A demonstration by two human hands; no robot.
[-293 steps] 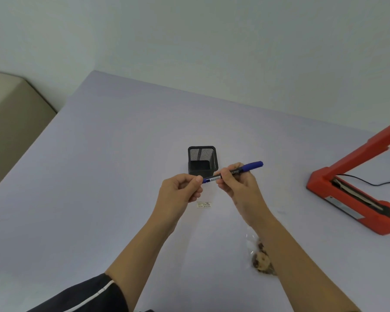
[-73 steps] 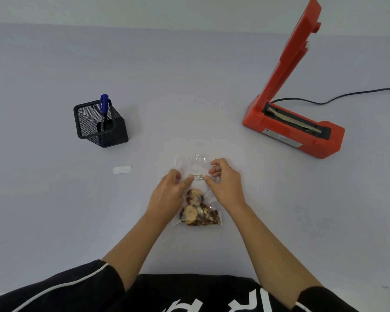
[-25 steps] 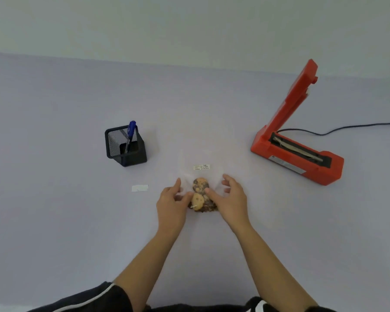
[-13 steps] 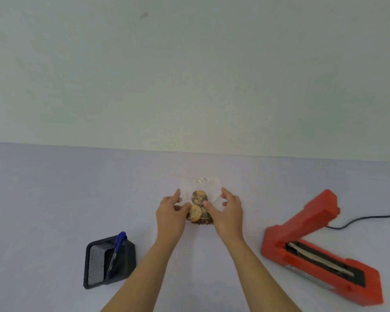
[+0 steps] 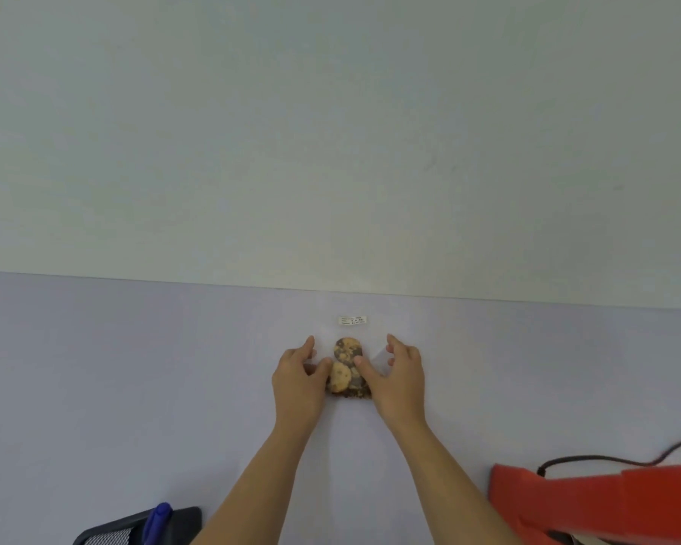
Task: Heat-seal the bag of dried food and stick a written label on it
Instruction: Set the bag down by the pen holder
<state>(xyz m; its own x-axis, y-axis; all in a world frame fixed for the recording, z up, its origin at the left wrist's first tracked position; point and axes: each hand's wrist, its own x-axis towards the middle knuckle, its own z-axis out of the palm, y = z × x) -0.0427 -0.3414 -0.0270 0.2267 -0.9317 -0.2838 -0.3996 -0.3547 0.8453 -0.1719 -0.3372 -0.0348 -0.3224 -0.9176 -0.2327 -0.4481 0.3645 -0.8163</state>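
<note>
**A:** What fills the scene, biggest first?

**B:** A pale wall above a lilac table (image 5: pixel 95 367). At the lower right, a red heat sealer (image 5: pixel 590 501); at the lower left, a black mesh pen holder (image 5: pixel 107 534) with a blue pen (image 5: pixel 156 519).

**A:** And the hands?

**B:** The left hand (image 5: pixel 297 381) and right hand (image 5: pixel 398 381) flank a clear bag (image 5: pixel 348 367) lying far across the table, near the wall. Each pinches a side between thumb and fingers, likely steadying it for setting down or showing.

**A:** How does the bag look?

**B:** Transparent, with tan and dark dried pieces bunched at its near end and a small white written label (image 5: pixel 352 320) stuck near its far end.
</note>
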